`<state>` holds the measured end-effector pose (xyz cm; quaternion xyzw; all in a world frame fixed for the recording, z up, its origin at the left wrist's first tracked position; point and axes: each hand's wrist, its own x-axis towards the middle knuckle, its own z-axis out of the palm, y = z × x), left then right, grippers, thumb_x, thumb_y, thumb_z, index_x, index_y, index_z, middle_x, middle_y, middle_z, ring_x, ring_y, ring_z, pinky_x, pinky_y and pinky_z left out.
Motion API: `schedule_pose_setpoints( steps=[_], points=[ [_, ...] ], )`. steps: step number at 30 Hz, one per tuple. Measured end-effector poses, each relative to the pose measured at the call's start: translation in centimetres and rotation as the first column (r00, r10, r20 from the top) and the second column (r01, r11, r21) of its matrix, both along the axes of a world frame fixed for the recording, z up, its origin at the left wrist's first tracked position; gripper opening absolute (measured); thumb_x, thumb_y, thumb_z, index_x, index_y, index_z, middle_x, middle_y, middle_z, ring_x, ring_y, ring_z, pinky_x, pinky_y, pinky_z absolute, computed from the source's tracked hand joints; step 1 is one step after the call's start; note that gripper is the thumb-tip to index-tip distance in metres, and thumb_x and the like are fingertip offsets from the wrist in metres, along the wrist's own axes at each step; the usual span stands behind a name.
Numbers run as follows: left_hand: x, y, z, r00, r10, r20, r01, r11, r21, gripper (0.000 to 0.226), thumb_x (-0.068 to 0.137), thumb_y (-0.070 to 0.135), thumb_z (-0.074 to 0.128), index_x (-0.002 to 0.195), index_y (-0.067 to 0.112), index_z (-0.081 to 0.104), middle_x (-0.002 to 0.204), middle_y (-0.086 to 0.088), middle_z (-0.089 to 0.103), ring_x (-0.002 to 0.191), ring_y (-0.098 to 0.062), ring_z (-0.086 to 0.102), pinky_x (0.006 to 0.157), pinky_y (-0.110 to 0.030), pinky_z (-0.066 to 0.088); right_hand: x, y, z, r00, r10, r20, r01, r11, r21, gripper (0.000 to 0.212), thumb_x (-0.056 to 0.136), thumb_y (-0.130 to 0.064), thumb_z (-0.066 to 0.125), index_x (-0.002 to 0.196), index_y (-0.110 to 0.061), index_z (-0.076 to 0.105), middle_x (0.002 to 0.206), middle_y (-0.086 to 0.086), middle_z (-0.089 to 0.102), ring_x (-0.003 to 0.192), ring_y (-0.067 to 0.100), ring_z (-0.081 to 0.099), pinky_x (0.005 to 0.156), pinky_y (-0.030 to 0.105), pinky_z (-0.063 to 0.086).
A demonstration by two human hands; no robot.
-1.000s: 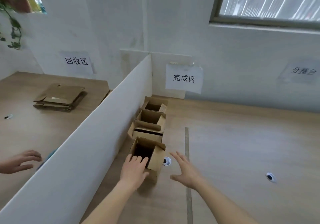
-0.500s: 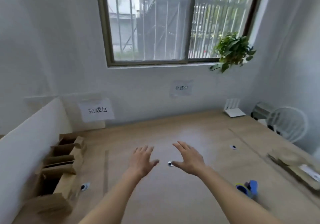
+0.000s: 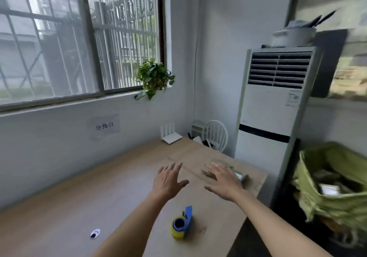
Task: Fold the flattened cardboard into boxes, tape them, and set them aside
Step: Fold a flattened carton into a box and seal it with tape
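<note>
Fingers spread on both the left hand (image 3: 168, 181) and right hand (image 3: 224, 183), flattened cardboard (image 3: 220, 169) just beyond the right fingertips.

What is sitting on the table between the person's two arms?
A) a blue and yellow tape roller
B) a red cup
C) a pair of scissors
A: the blue and yellow tape roller stands on the wooden table, near the front edge, between the forearms.

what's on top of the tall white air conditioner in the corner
A white pot-like container sits on the air conditioner, with dark sticks poking out. Its contents below the rim are hidden, and blur obscures detail.
</note>
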<state>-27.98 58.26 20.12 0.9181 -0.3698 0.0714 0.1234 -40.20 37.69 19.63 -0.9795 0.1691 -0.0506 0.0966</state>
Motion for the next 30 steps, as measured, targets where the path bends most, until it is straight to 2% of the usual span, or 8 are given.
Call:
schedule_pose_setpoints(
  steps=[5,9,15,24,30],
  points=[
    [1.4,-12.3,-0.9,0.992,-0.124,-0.022,0.124,0.992,0.02,0.079,0.094,0.065,0.05,0.158,0.028,0.024,0.161,-0.002,0.033,0.145,-0.022,0.033,0.117,-0.036,0.024,-1.9,-11.4,-1.1,0.988,-0.156,-0.013,0.157,0.987,0.035,0.084,0.088,-0.067,0.055,0.158,-0.04,0.018,0.167,-0.008,0.017,0.153,0.016,0.018,0.123,0.041,0.018],
    [4.1,-21.7,-1.9,0.983,-0.178,-0.047,0.179,0.984,0.018,0.078,0.093,0.066,0.05,0.158,0.029,0.026,0.16,-0.002,0.034,0.144,-0.023,0.037,0.116,-0.035,0.025,-0.8,-20.5,-1.8,0.975,-0.212,-0.067,0.212,0.977,-0.001,0.085,0.089,-0.068,0.054,0.159,-0.033,0.02,0.166,-0.006,0.021,0.153,0.014,0.018,0.125,0.039,0.015],
    [8.7,-33.9,-3.2,0.972,-0.215,-0.092,0.219,0.975,0.036,0.078,0.094,0.066,0.049,0.158,0.029,0.025,0.162,-0.003,0.032,0.146,-0.023,0.034,0.119,-0.037,0.023,2.1,-31.2,-2.7,0.951,-0.285,-0.118,0.29,0.956,0.031,0.085,0.09,-0.064,0.056,0.16,-0.032,0.019,0.167,-0.007,0.02,0.153,0.015,0.019,0.125,0.039,0.015],
    [14.7,-45.9,-6.8,0.971,-0.199,-0.131,0.213,0.972,0.101,0.08,0.093,0.071,0.044,0.159,0.029,0.024,0.163,-0.003,0.03,0.146,-0.023,0.034,0.119,-0.037,0.024,8.0,-42.1,-6.6,0.951,-0.258,-0.172,0.278,0.955,0.107,0.082,0.092,-0.059,0.056,0.159,-0.03,0.021,0.165,-0.007,0.024,0.15,0.015,0.025,0.124,0.038,0.019],
    [19.4,-53.1,-11.6,0.977,-0.118,-0.178,0.146,0.978,0.152,0.082,0.092,0.073,0.045,0.159,0.03,0.023,0.163,-0.003,0.03,0.147,-0.023,0.033,0.12,-0.038,0.023,14.0,-50.2,-11.2,0.95,-0.2,-0.239,0.242,0.957,0.161,0.085,0.09,-0.06,0.059,0.16,-0.027,0.022,0.166,-0.005,0.023,0.151,0.017,0.025,0.123,0.039,0.021]
  ],
)
